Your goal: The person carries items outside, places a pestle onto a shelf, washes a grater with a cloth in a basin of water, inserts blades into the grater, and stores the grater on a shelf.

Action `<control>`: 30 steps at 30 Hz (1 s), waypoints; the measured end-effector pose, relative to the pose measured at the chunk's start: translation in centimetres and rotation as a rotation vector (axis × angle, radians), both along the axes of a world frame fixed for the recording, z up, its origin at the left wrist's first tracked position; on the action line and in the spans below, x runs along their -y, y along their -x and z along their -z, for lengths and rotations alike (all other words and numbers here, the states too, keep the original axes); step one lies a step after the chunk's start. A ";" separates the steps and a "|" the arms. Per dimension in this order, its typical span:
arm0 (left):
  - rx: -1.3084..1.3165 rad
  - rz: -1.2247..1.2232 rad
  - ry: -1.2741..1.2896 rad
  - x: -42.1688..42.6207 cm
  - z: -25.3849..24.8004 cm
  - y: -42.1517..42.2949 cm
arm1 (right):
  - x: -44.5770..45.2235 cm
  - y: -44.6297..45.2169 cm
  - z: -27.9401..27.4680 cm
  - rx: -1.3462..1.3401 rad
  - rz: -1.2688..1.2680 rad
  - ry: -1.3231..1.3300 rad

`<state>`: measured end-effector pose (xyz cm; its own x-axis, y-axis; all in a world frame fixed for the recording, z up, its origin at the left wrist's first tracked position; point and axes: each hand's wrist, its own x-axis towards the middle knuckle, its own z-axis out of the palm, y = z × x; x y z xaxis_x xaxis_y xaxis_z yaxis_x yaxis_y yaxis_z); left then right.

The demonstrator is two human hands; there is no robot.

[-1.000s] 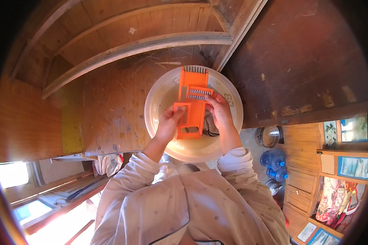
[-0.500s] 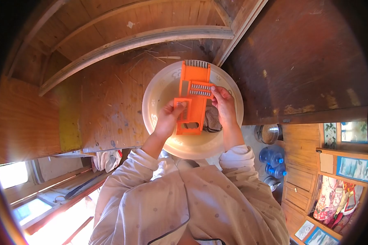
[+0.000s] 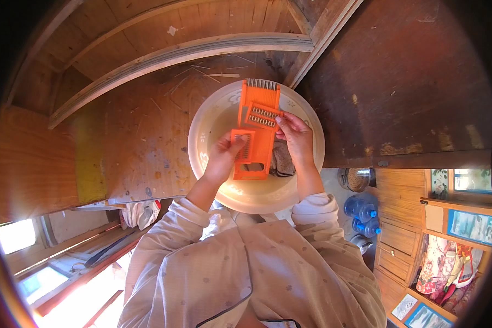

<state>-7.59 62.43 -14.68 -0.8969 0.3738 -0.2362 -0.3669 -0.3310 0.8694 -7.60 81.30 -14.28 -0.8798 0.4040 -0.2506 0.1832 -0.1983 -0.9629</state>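
Note:
An orange grater board (image 3: 263,143) with a row of metal teeth at its top end is held over a pale round basin (image 3: 205,117). My left hand (image 3: 220,158) grips a small orange grater plate (image 3: 242,154) against the board's lower left part, thumb on top. My right hand (image 3: 298,136) pinches the right edge of another orange plate with two rows of metal blades (image 3: 263,116), which lies tilted across the board. Beneath the board, a brown cloth-like item (image 3: 282,159) lies in the basin, partly hidden.
The basin stands on a worn wooden surface (image 3: 142,147) with thin straw-like bits behind it. A curved wooden frame (image 3: 180,50) crosses the top. At the lower right are blue water bottles (image 3: 361,208), a round pot (image 3: 358,179) and wooden cabinets (image 3: 399,235).
The bladed plate under my right hand has shifted slightly left and tilted more, its right end lower. My left hand keeps its grip. The view has shifted a little.

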 end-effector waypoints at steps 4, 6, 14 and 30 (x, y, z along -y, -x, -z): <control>0.012 -0.016 -0.018 0.0 0.5 0.2 | -0.4 0.2 0.9 -0.041 -0.035 -0.030; 0.018 -0.018 -0.020 0.0 0.5 0.3 | -0.4 0.2 1.0 -0.029 -0.060 -0.076; -0.018 -0.011 0.030 0.0 0.0 0.4 | 0.2 0.1 0.8 -0.041 -0.054 -0.247; 0.021 0.027 -0.037 -0.4 -0.2 0.4 | -0.5 0.5 0.2 -0.135 -0.266 0.449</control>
